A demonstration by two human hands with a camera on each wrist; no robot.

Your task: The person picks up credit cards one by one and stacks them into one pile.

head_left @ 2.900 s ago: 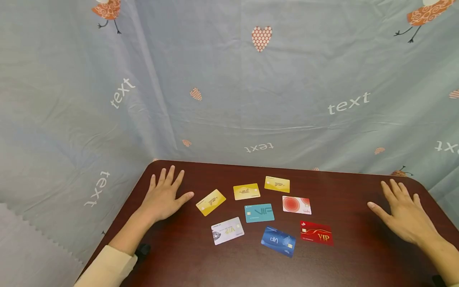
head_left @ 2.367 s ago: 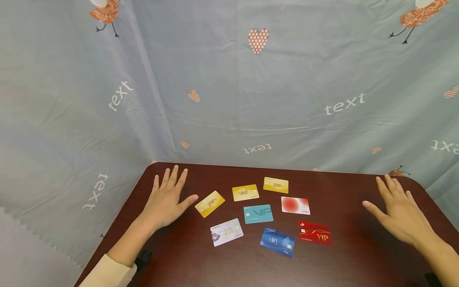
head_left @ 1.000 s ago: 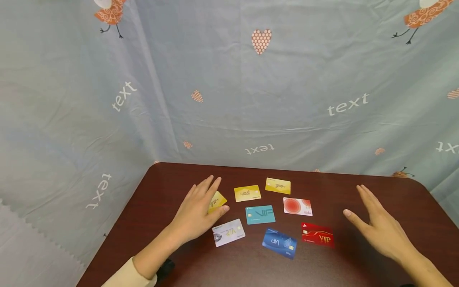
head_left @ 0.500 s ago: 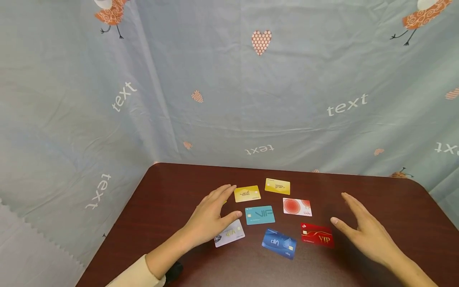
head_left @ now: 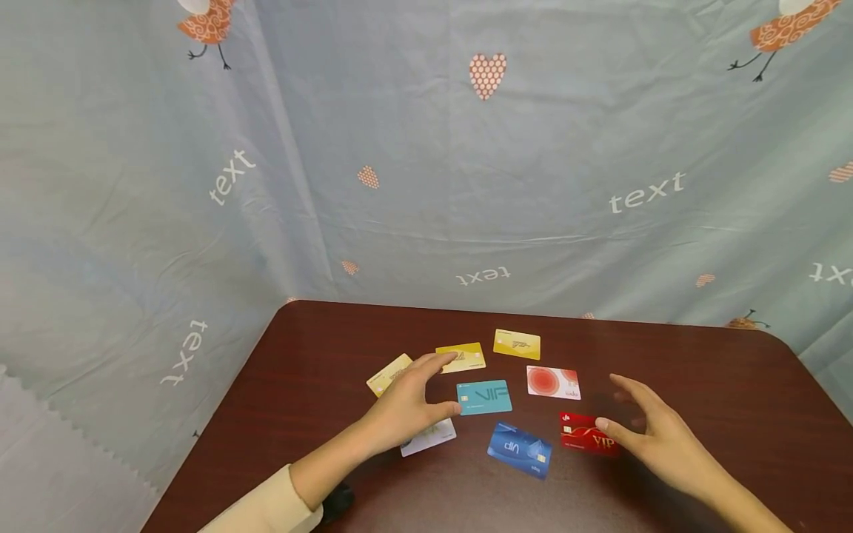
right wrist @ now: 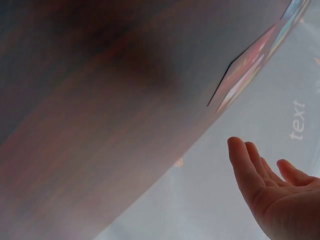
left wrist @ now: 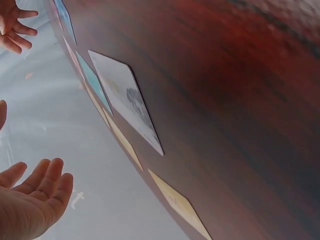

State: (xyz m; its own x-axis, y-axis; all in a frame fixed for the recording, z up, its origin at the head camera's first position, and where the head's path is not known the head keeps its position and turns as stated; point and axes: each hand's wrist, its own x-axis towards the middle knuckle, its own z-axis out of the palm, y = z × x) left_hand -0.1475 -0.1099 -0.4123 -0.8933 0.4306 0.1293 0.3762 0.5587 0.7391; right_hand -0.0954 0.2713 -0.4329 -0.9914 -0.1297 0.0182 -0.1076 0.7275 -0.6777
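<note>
My left hand (head_left: 408, 409) hovers over the white card (head_left: 432, 438), fingers relaxed, covering parts of it and of the left yellow card (head_left: 381, 379). Its fingertips overlap a second yellow card (head_left: 473, 358) in the head view, and the thumb tip is by the teal VIP card (head_left: 485, 398). Above the table's right half, my right hand (head_left: 660, 442) has its thumb over the red VIP card (head_left: 576, 433). Neither hand holds anything; the wrist views show both raised off the surface. A blue card (head_left: 520, 450) lies between the hands, with a red-and-white card (head_left: 553, 383) farther back.
A third yellow card (head_left: 517, 344) lies farthest back on the dark reddish-brown table (head_left: 706, 370). Grey-blue printed cloth (head_left: 426, 222) hangs behind the table and along its left side. A black object (head_left: 336, 503) shows under my left wrist.
From opposite sides of the table, both hands have come inward over the cards, left hand moving right and right hand moving left. Their spread fingers have relaxed. The cards have stayed in place.
</note>
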